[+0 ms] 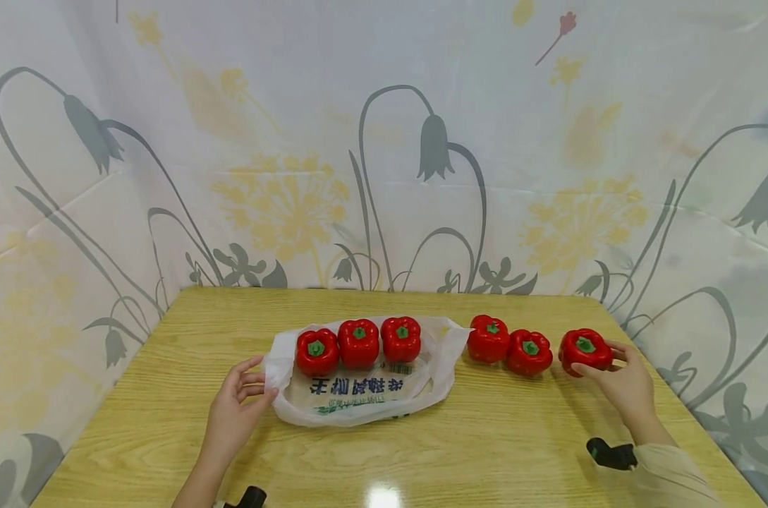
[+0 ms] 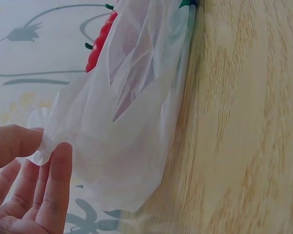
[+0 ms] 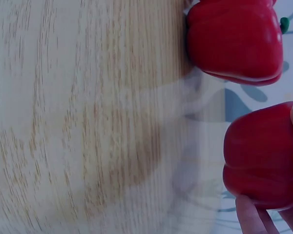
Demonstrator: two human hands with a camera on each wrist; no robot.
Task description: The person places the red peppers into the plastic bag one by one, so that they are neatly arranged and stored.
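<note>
My left hand (image 1: pixel 238 402) pinches the left edge of a white plastic bag (image 1: pixel 447 367) between thumb and fingers; the left wrist view shows the thin film (image 2: pixel 122 161) stretching away from the fingertips. Three red bell peppers (image 1: pixel 358 343) with green stems sit in a row on the bag, behind its printed lettering. At the right, my right hand (image 1: pixel 625 381) grips another red bell pepper (image 1: pixel 584 347) from its side, thumb in front. Up close in the right wrist view, that pepper (image 3: pixel 263 156) shows a gap between it and a neighbouring pepper (image 3: pixel 234 41).
Two more bell peppers, one (image 1: pixel 488 339) close by the bag's right edge and the other (image 1: pixel 529 352) beside it, stand between the bag and my right hand. The wooden table (image 1: pixel 485 444) ends at a flower-patterned cloth backdrop (image 1: pixel 384 212).
</note>
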